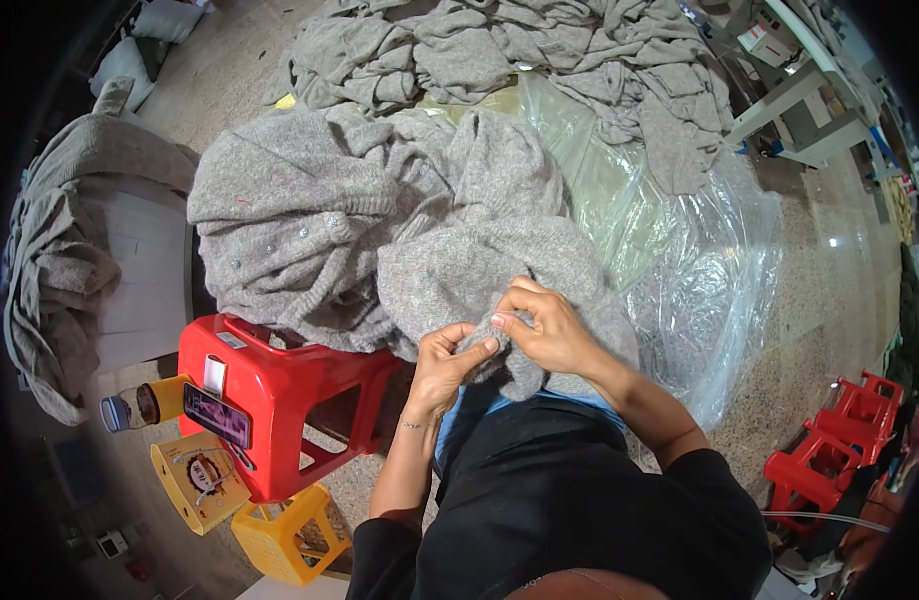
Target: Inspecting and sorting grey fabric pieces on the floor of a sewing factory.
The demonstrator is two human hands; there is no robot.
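Both hands meet over the person's lap, working on a grey knitted garment [499, 260] that drapes from the knees up onto a red plastic stool [279, 390] to the person's left. The left hand [444, 365] has its grip closed on a fold of the grey knit, thumb and forefinger pressed together with wool between them, the other fingers curled under the cloth. The right hand [544, 325] sits just beside it, touching the same fold, its fingertips pinching the fabric from above; the two grips are nearly in contact with each other. Whether anything small is held between the fingers besides the knit cannot be told. The garment's far part lies spread across the stool top, where a row of small pale buttons [304, 232] shows along a ribbed edge. Beyond it, on the floor, a sheet of clear plastic [699, 260] lies crumpled, and a large heap of similar grey knitwear [519, 50] rests on its far end. More grey knitwear hangs over a pale box [144, 270] at the person's far left. On the near edge of the red stool lies a phone [217, 415], with a jar with a yellow lid [139, 407] just beside it. Below that stand a yellow carton [199, 480] and a small yellow stool [284, 535]. More red stools [829, 450] stand well apart on the right.
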